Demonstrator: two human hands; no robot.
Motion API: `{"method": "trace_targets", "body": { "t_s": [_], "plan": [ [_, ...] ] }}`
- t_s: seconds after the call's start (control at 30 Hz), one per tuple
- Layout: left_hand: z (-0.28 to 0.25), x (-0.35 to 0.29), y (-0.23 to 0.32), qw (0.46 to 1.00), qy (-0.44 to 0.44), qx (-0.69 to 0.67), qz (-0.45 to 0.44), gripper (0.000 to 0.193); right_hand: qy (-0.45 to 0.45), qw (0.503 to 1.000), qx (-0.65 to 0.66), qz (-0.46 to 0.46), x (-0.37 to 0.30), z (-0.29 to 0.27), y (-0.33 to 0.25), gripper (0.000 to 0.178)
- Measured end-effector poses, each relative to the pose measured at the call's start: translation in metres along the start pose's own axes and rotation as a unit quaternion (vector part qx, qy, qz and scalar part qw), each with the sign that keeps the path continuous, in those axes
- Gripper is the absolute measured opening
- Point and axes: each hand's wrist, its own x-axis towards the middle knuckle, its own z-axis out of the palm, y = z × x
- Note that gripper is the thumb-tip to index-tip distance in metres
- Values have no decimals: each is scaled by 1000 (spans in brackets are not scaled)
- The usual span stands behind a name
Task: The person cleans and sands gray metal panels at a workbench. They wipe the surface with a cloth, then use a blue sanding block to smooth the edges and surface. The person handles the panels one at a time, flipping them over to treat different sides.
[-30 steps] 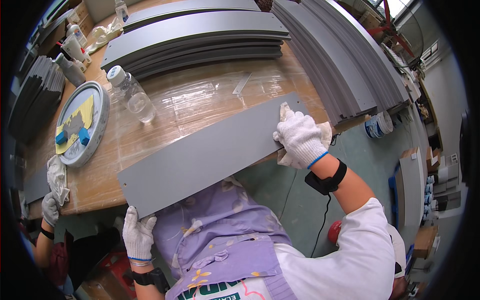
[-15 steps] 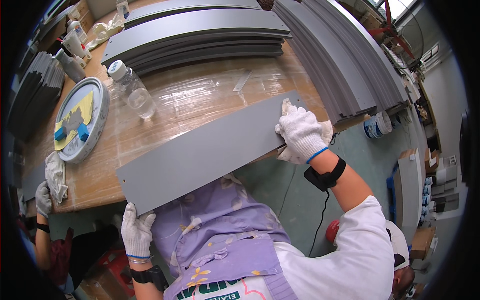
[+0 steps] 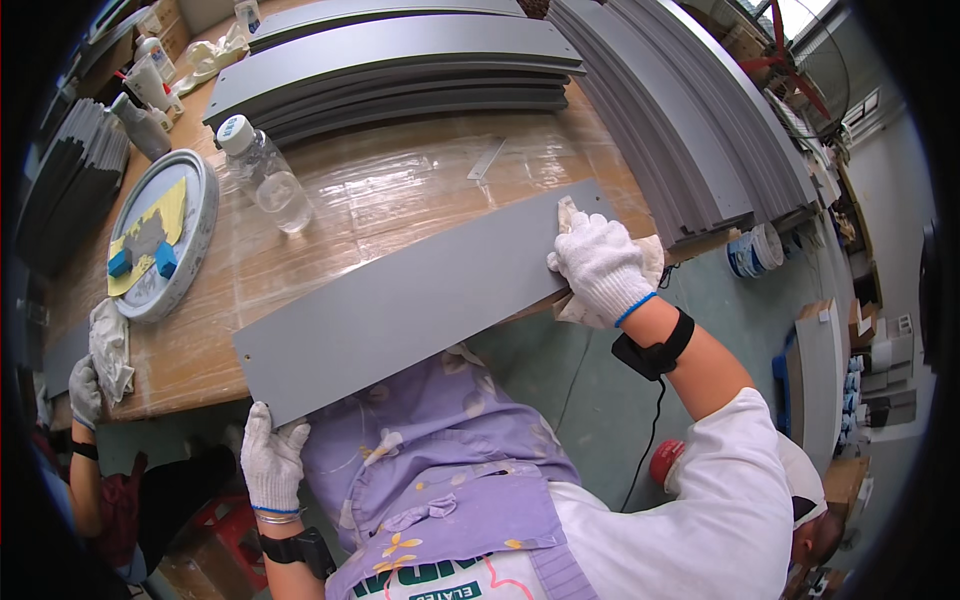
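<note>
Your right grip is bunched around a pale cloth at the right end of the grey panel. Your left grip, partly curled, touches its near left corner; whether it clasps cannot be told. The panel lies on the counter, overhanging its near edge.

A brown table stands on a greenish floor, with a pale wall and bright window at right.

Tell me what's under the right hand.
Under the gloved right hand, a pale cloth shows past its edges, at the end of the grey board. The hand hides the cloth's middle; the board beneath the cloth is covered.
</note>
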Motion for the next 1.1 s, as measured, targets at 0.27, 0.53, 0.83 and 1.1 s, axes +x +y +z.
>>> {"method": "trace_targets", "body": {
  "t_s": [0.27, 0.53, 0.83, 1.1],
  "plan": [
    [1, -1, 0, 1000, -8, 1, 9, 23, -60, 998, -15, -3, 6, -9, -1, 29],
    [0, -1, 0, 1000, -8, -6, 8, 21, -1, 1000, -10, -11, 3, 1, 2, 27],
    [2, -1, 0, 1000, -9, -3, 9, 22, -33, 999, -24, -9, 6, -4, 2, 25],
    [-2, 0, -1, 1000, -10, 6, 13, 23, -93, 987, -55, 116, 26, -7, 43, 31]
  ]
}}
